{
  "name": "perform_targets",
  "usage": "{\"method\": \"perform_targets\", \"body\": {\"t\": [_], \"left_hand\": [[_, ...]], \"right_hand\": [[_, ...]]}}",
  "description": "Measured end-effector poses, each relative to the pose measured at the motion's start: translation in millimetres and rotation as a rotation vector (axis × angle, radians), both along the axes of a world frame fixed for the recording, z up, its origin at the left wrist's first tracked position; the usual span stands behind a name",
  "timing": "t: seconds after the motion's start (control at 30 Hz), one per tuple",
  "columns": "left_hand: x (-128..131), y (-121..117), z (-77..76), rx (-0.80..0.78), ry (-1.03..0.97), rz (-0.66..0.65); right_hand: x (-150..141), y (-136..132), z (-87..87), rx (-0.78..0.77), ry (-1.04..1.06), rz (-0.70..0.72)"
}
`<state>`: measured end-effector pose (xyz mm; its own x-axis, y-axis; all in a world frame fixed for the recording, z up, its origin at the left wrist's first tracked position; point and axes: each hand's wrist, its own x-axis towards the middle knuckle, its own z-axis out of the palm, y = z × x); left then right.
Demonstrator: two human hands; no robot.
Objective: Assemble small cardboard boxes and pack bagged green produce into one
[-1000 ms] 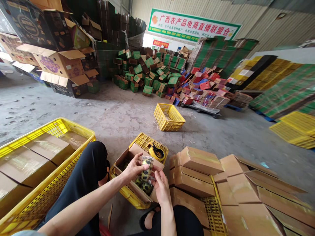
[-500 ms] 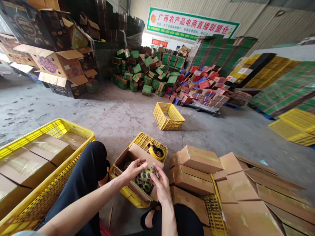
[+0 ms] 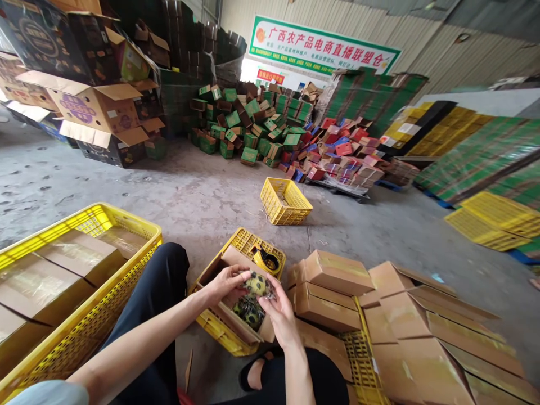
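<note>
A clear-wrapped packet, yellow-green with dark spots [image 3: 258,284], is held between my two hands just above an open cardboard box [image 3: 230,256]. My left hand [image 3: 228,283] is closed on its left end, with the fingertips over the top. At the other end, my right hand [image 3: 277,308] grips the crinkled plastic. Another spotted packet [image 3: 250,311] lies in the box below; part of the box's inside is hidden by my left hand. The box rests on an upturned yellow crate [image 3: 230,337]. A yellow and black tape dispenser [image 3: 266,260] sits on that crate behind the box.
On my left, a large yellow crate [image 3: 158,230] holds taped cartons [image 3: 80,253]. Stacked brown cartons [image 3: 337,273] stand on my right around a yellow crate [image 3: 358,354]. Ahead is another yellow crate [image 3: 287,208]. Piled green boxes [image 3: 248,135] and red boxes [image 3: 341,149] lie farther back.
The spotted packet has come up out of the box between my hands, uncovering another one below. My left hand now grips its left end. The view has shifted slightly to the right.
</note>
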<state>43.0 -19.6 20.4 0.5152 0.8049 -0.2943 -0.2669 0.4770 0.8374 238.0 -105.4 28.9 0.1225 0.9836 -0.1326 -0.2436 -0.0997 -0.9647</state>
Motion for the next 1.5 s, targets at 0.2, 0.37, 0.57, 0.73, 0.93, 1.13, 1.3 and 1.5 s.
{"method": "perform_targets", "body": {"t": [0.2, 0.37, 0.57, 0.73, 0.93, 1.13, 1.3, 1.5], "left_hand": [[-14, 0, 24.5, 0.034, -0.068, -0.043], [-28, -12, 23.7, 0.080, -0.172, -0.094], [-40, -23, 28.2, 0.107, -0.203, -0.099], [-36, -23, 35.9, 0.076, -0.263, -0.103], [-25, -10, 35.2, -0.010, -0.274, -0.075], [-21, -4, 25.1, -0.069, -0.169, -0.030], [-16, 0, 19.3, -0.104, -0.090, 0.035], [-16, -1, 21.0, -0.070, -0.003, 0.011]], "right_hand": [[-17, 2, 26.9, 0.040, -0.116, -0.092], [-43, -12, 33.8, 0.015, -0.099, -0.182], [-77, -26, 25.8, -0.036, -0.069, -0.419], [-76, -18, 38.6, -0.175, -0.200, -0.480], [-58, -4, 51.5, -0.257, -0.516, -0.428], [-36, 5, 36.8, -0.271, -0.460, -0.423], [-34, 2, 28.9, -0.093, -0.251, -0.331], [-46, -1, 36.4, 0.023, -0.303, -0.240]]}}
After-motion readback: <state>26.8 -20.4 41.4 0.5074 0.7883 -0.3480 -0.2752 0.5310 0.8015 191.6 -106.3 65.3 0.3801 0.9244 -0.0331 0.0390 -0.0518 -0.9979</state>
